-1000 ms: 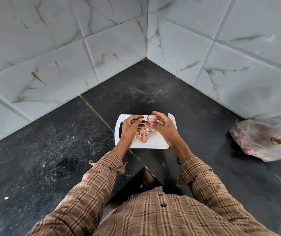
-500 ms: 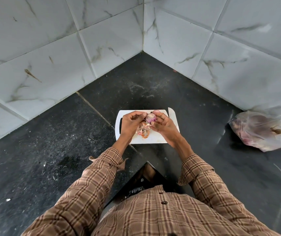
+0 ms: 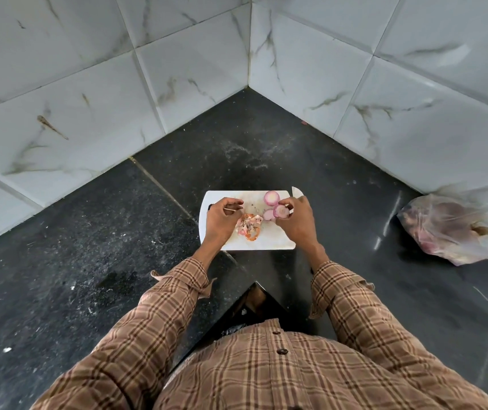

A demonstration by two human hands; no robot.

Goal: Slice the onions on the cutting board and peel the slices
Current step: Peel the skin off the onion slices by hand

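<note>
Three onion slices visible on the cutting board point(image 3: 266, 244): one flat at the far edge point(image 3: 271, 197), one lying near the middle point(image 3: 268, 214), and one point(image 3: 281, 211) pinched in the right hand point(image 3: 296, 221), tilted with its cut face toward the camera. Right grip is clenched on that slice, fingertips point(image 3: 289, 206) at its far rim, thumb side hidden.

Left hand point(image 3: 222, 220) sits over the board's left part, fingers curled. A thin pale sliver point(image 3: 232, 208) shows at its fingertips, probably a strip of skin, but too small to be sure. Can't tell whether that grip is pinched on it or just loosely curled.

Peel heap point(image 3: 248, 226) lies between the hands, touching the left fingers, just left of the middle slice.

Key relation: the held slice is to the right of the left hand, with the peel heap in the gap between them. Slice has no long axis, it's a disc; the skin ring runs around its rim, so the left hand has to cross rightward over the heap to catch the rim while the right holds. Right hand is also nearer the two loose slices.

Knife blade tip point(image 3: 296, 191) pokes out past the board's far right corner, behind the right hand. Plastic bag point(image 3: 458, 229) sits well apart on the dark desk point(image 3: 88, 247) to the right.

Judgement: peeling stage, slices mid-way done.
</note>
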